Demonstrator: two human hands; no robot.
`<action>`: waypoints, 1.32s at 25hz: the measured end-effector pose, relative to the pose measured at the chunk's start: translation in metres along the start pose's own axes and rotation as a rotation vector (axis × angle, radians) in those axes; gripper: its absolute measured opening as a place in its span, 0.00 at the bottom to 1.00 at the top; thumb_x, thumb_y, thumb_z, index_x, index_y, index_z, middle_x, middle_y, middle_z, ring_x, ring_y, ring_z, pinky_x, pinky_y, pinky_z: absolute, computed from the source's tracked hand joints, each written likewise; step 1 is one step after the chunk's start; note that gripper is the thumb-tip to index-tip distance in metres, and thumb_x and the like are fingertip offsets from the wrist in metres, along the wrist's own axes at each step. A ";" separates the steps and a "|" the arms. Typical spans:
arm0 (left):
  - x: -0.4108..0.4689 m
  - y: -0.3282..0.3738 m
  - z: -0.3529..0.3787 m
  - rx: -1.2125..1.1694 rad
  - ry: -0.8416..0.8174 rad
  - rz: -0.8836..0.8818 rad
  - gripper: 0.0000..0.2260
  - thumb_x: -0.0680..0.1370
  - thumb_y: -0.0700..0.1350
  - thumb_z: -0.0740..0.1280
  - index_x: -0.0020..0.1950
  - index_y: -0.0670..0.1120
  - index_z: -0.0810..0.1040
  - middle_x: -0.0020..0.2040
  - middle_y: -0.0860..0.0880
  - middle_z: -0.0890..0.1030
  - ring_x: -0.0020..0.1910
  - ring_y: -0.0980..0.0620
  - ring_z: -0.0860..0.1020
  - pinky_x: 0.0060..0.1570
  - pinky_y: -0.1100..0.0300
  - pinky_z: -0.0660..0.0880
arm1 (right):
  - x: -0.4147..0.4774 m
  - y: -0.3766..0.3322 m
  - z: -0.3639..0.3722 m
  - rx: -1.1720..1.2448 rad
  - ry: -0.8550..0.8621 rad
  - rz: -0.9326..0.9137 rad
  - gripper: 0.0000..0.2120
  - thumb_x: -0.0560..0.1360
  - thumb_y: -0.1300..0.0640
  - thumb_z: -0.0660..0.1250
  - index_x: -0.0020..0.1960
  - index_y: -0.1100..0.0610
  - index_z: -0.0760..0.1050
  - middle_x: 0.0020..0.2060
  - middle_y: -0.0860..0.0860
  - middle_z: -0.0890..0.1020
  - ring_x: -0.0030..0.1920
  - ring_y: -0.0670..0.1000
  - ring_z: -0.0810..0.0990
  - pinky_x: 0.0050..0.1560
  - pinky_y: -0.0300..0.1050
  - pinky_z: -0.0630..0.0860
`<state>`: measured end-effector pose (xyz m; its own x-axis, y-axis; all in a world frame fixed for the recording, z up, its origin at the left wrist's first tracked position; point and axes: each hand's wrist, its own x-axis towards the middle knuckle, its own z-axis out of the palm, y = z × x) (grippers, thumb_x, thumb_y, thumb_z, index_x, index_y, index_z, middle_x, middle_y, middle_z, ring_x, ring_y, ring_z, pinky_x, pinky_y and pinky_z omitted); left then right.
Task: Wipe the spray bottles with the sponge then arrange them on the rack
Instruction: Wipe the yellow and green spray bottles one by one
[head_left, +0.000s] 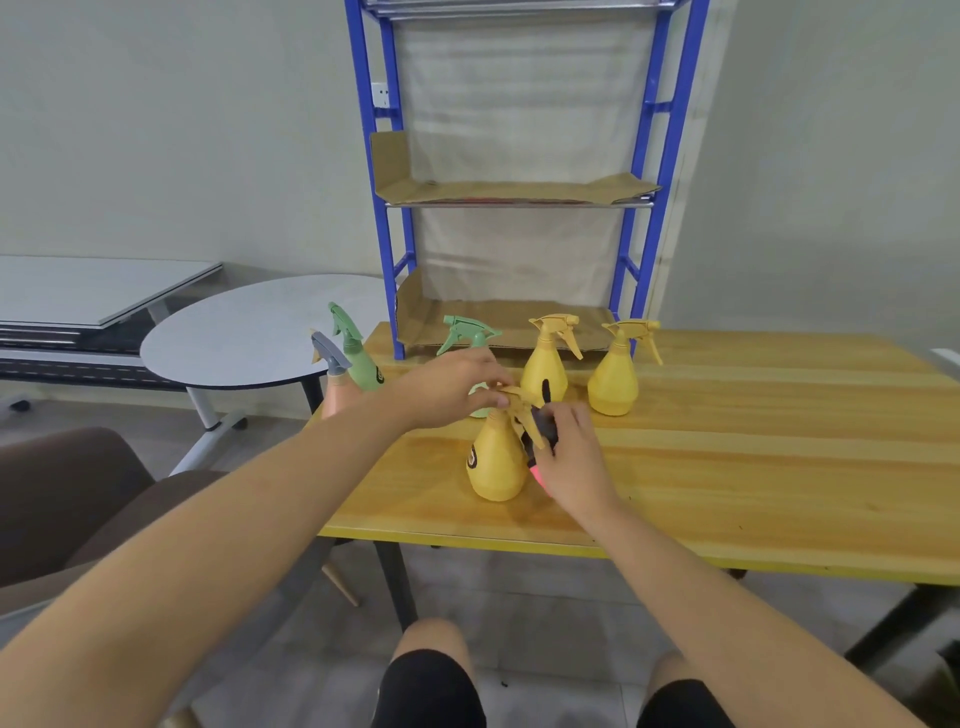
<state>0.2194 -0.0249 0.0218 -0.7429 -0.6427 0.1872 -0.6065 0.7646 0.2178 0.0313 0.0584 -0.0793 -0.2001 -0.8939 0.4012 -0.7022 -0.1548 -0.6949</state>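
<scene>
The left hand reaches over the nearest yellow spray bottle and pinches its trigger head between curled fingers and thumb. The right hand grips a dark sponge (a pink edge shows at its near end) and holds it against the bottle's right side, under the trigger. This pear-shaped bottle stands upright on the near part of the yellow wooden surface and carries a dark label. Beyond it stand a second yellow bottle, a third yellow bottle and a green bottle partly hidden by the left hand. Another green one and a grey-headed pink bottle lean at the far-left corner. At the far edge rises a blue rack, its shelves lined with cardboard, against a pale wall. Left of the surface are a round grey table and a brown chair
</scene>
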 end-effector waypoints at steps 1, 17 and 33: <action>0.000 0.000 0.003 -0.018 0.020 -0.013 0.15 0.82 0.53 0.65 0.66 0.50 0.79 0.60 0.54 0.77 0.59 0.54 0.74 0.58 0.59 0.71 | -0.001 0.002 0.001 0.015 0.008 0.002 0.13 0.77 0.63 0.67 0.61 0.55 0.75 0.56 0.47 0.70 0.52 0.47 0.75 0.55 0.38 0.74; 0.002 0.004 0.034 -0.083 0.294 -0.218 0.13 0.82 0.51 0.66 0.62 0.46 0.81 0.47 0.48 0.83 0.48 0.48 0.77 0.45 0.58 0.69 | -0.031 -0.002 0.051 0.207 0.132 -0.071 0.19 0.80 0.64 0.65 0.70 0.56 0.76 0.69 0.45 0.74 0.70 0.45 0.70 0.70 0.39 0.67; -0.045 -0.015 0.002 0.150 0.273 -0.507 0.11 0.84 0.53 0.62 0.50 0.46 0.75 0.45 0.49 0.79 0.48 0.46 0.79 0.38 0.59 0.68 | -0.007 0.006 0.040 -0.143 -0.271 -0.135 0.18 0.80 0.65 0.62 0.67 0.55 0.79 0.67 0.50 0.75 0.64 0.52 0.76 0.65 0.38 0.69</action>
<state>0.2617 -0.0072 0.0080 -0.2621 -0.9036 0.3389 -0.9150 0.3443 0.2104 0.0561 0.0471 -0.1102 0.0769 -0.9517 0.2971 -0.8028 -0.2358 -0.5477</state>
